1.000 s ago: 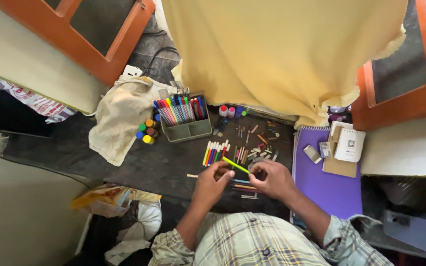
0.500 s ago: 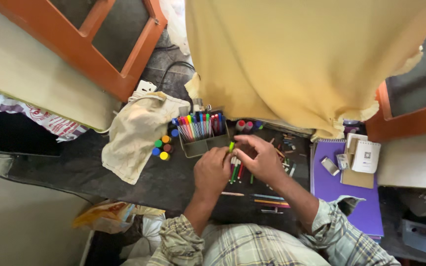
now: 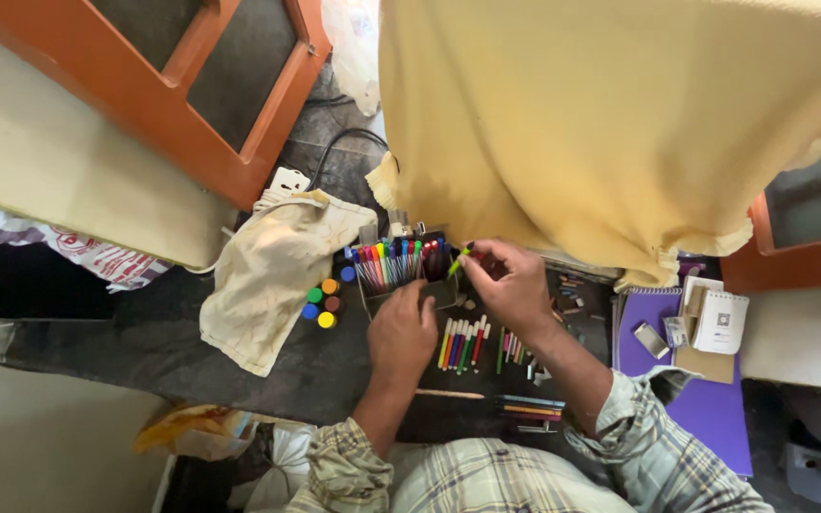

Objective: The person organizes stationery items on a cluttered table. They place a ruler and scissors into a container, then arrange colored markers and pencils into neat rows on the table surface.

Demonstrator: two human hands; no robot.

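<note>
My right hand (image 3: 508, 282) pinches a lime green marker (image 3: 460, 259) by one end, its tip just over the right side of a grey-green holder (image 3: 370, 301) packed with several coloured markers (image 3: 394, 262). My left hand (image 3: 402, 331) rests against the front of that holder, fingers curled on its wall. Below the hands, a row of markers (image 3: 460, 344) lies flat on the dark tabletop (image 3: 154, 328).
A cream cloth bag (image 3: 273, 271) lies left of the holder, with small paint pots (image 3: 321, 301) beside it. A yellow cloth (image 3: 620, 114) hangs over the back. To the right lie a purple spiral notebook (image 3: 710, 418) and a small white notepad (image 3: 718, 321). Loose pencils (image 3: 527, 407) sit near the front edge.
Both hands moved away from me toward the marker holder. My right hand carried the green marker up to the holder, and my left hand went from the marker to the holder's front.
</note>
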